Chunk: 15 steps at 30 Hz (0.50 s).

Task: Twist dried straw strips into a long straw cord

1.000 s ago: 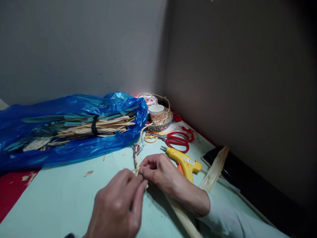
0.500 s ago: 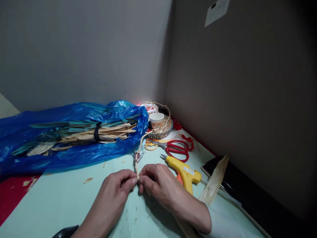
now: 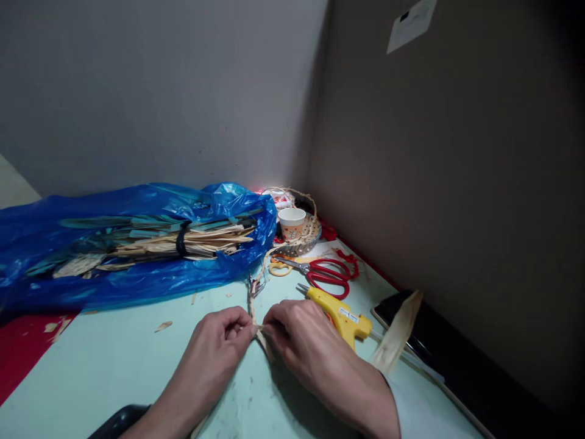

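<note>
A thin cord of pale dried-leaf strips runs toward me from a small metal clip on the table. My left hand pinches the near end of this cord between thumb and forefinger. Just to the right, my right hand pinches a strip at the same spot, with a small gap between the two hands. A flat loose strip end hangs below the fingertips. Beyond the clip, the cord curves back toward a round woven base with a paper cup on it.
Red-handled scissors, yellow-handled scissors and a yellow glue gun lie right of the cord. A blue plastic bag with a tied leaf bundle lies left. One wide dried leaf leans beside a black object.
My hands have drawn slightly apart at the cord's end, my right hand shifting right. A flat strip end now shows between them. The view has shifted a little.
</note>
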Motion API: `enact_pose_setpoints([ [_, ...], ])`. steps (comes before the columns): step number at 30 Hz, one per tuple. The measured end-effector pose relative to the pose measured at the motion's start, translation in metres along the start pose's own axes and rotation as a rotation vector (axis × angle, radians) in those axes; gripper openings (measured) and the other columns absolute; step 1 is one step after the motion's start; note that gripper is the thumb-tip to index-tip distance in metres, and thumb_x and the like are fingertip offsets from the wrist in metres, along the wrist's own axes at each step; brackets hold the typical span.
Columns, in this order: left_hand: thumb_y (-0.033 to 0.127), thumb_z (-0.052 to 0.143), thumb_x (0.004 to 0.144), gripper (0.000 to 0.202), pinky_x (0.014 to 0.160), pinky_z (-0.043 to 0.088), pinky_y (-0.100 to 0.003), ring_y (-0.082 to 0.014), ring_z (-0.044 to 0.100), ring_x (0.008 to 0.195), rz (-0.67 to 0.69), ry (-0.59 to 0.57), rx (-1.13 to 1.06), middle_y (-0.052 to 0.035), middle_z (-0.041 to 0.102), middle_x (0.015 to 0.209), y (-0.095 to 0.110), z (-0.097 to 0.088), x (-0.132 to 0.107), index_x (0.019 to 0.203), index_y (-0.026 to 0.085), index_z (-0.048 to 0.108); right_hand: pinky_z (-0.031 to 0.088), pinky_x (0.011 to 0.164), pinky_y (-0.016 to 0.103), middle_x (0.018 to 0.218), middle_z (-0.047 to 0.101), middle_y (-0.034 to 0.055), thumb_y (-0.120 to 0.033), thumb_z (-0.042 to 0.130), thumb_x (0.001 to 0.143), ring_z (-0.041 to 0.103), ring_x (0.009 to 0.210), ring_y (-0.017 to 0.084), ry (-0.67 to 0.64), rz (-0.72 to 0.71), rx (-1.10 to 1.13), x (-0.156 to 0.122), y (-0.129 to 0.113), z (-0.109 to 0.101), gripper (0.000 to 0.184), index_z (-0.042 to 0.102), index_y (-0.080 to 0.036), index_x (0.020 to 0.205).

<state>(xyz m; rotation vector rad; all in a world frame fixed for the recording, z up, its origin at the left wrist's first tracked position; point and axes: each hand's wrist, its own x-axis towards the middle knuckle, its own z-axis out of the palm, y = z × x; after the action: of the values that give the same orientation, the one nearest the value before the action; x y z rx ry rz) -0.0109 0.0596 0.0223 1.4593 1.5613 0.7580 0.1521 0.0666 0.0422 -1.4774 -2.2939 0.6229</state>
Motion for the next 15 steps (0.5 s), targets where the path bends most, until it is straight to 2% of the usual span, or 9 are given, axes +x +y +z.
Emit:
enact_pose_setpoints([
  [6, 0.035, 0.051, 0.075, 0.023, 0.053, 0.027, -0.025, -0.0140, 0.036, 0.055, 0.019, 0.058, 0.096, 0.0044, 0.041, 0.054, 0.004, 0.004, -0.002, 0.058, 0.019, 0.050, 0.029, 0.061, 0.028, 0.079, 0.060, 0.0019, -0.023, 0.045, 0.092, 0.052, 0.072, 0.016, 0.097, -0.007, -0.073, -0.008, -0.003, 0.008, 0.017, 0.056, -0.020, 0.079],
  [9, 0.031, 0.048, 0.075, 0.021, 0.053, 0.029, -0.024, -0.0143, 0.040, 0.054, 0.033, 0.097, 0.112, 0.0044, 0.045, 0.053, 0.005, 0.008, -0.003, 0.058, 0.020, 0.050, 0.029, 0.058, 0.028, 0.080, 0.060, 0.0025, -0.023, 0.044, 0.092, 0.054, 0.073, 0.017, 0.092, 0.021, -0.081, -0.010, -0.011, 0.011, 0.017, 0.054, -0.021, 0.079],
  [12, 0.027, 0.049, 0.072, 0.018, 0.052, 0.029, -0.024, -0.0144, 0.041, 0.052, 0.009, 0.113, 0.059, 0.0043, 0.047, 0.051, 0.004, 0.010, -0.003, 0.056, 0.020, 0.049, 0.029, 0.056, 0.029, 0.081, 0.060, 0.0034, -0.019, 0.045, 0.090, 0.055, 0.073, 0.019, 0.083, -0.007, -0.139, -0.011, -0.018, 0.018, 0.013, 0.054, -0.020, 0.081],
  [15, 0.025, 0.053, 0.067, 0.014, 0.052, 0.030, -0.024, -0.0149, 0.044, 0.054, -0.013, 0.102, -0.060, 0.0036, 0.050, 0.052, 0.004, 0.009, -0.002, 0.054, 0.019, 0.051, 0.032, 0.055, 0.030, 0.079, 0.060, 0.0055, -0.009, 0.048, 0.084, 0.056, 0.070, 0.021, 0.099, -0.093, -0.297, -0.010, -0.022, 0.025, 0.011, 0.054, -0.018, 0.083],
])
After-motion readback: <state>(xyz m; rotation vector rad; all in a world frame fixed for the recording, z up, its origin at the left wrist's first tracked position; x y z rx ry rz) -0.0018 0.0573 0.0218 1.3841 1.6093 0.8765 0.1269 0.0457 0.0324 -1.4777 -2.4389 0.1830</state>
